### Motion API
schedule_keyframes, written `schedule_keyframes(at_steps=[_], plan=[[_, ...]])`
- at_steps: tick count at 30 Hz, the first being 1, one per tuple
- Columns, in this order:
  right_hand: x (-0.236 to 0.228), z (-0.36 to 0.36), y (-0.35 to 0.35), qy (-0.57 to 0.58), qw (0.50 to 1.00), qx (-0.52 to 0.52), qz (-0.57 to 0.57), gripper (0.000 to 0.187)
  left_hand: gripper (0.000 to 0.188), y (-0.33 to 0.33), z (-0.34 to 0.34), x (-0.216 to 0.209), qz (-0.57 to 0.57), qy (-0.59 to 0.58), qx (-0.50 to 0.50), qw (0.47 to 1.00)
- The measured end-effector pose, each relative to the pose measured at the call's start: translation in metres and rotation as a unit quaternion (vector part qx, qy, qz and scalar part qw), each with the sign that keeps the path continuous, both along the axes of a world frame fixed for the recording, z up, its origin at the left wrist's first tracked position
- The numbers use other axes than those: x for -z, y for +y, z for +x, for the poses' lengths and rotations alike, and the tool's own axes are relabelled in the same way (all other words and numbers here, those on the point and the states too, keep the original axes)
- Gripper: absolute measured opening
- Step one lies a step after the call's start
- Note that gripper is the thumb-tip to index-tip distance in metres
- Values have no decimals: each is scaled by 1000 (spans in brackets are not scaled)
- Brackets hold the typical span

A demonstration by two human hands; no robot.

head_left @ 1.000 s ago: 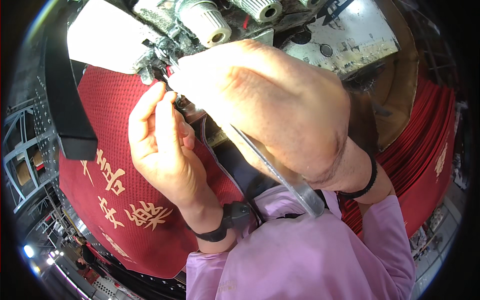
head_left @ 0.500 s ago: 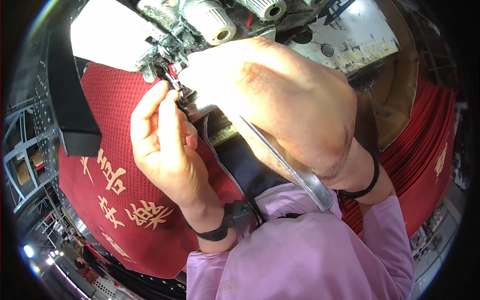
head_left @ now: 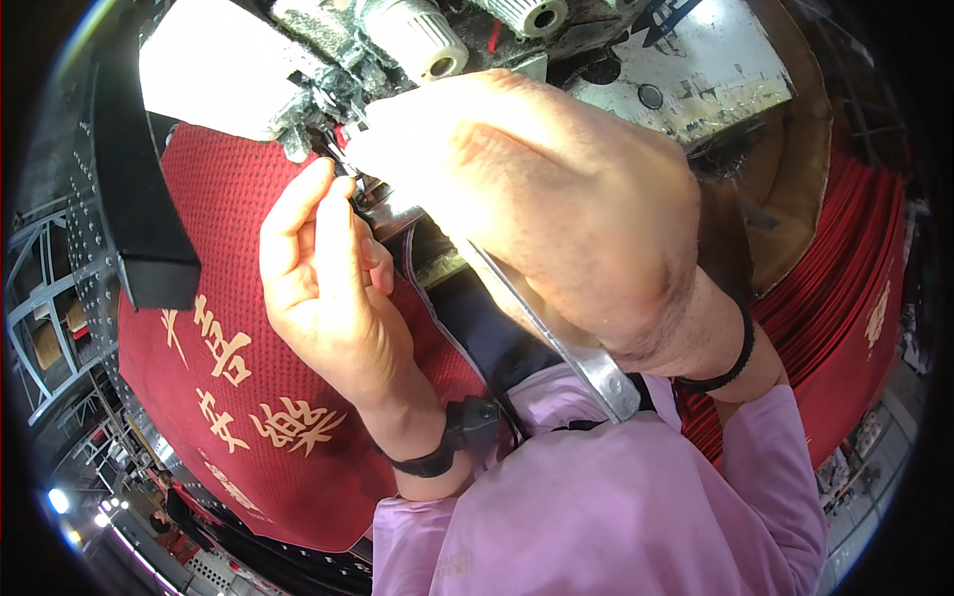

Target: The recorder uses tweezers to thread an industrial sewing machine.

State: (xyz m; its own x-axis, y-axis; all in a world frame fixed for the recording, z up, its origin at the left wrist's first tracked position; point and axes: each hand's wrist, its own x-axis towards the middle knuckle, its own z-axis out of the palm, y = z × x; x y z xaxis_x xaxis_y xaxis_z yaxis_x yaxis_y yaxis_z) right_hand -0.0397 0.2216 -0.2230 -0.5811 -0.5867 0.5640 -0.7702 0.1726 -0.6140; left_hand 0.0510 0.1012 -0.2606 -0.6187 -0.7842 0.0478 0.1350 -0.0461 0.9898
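Note:
My right hand (head_left: 556,204) is closed around a pair of metal tweezers (head_left: 561,333). Their broad end sticks out below my palm, and glare washes out much of the grip. The tips point in at the needle and presser foot area (head_left: 373,189) of a sewing machine (head_left: 422,40). Close by, my left hand (head_left: 338,273) has thumb and index finger pinched together beside the presser foot. Whatever lies between those fingertips is too small to make out. Red textured fabric (head_left: 214,397) with gold lettering spreads under and left of my left hand.
Ribbed tension knobs (head_left: 417,40) line the top of the machine. A black bar (head_left: 149,199) hangs at the left over the fabric. To the right, a stack of red cloth pieces (head_left: 835,298) lies beside a brown sheet (head_left: 785,169). Metal racks (head_left: 40,288) stand at far left.
My right hand has shifted slightly left, and the broad end of the tweezers has swung left. My left hand stays about where it was.

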Motion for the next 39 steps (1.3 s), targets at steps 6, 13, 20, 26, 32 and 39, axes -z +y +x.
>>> schedule_keyframes(at_steps=[6, 13, 20, 26, 32, 39], plan=[[1, -1, -2, -3, 1000, -5, -17, 22, 23, -1, 0, 0, 2, 7, 11, 1000], [2, -1, -2, 15, 999, -7, -32, 22, 23, 0, -1, 0, 4, 16, 9, 1000], [5, 0, -4, -8, 998, -18, -64, 24, 23, -1, 0, 1, -2, 11, 11, 1000], [6, 1, -3, -12, 995, -6, -97, 24, 23, -2, 0, 2, 20, 24, 16, 999], [5, 4, -7, -7, 993, 24, -119, 23, 22, 1, -1, 0, 34, 44, 8, 998], [5, 8, -6, -9, 994, 48, -94, 24, 21, 0, -1, -5, -1, 29, 17, 999]])
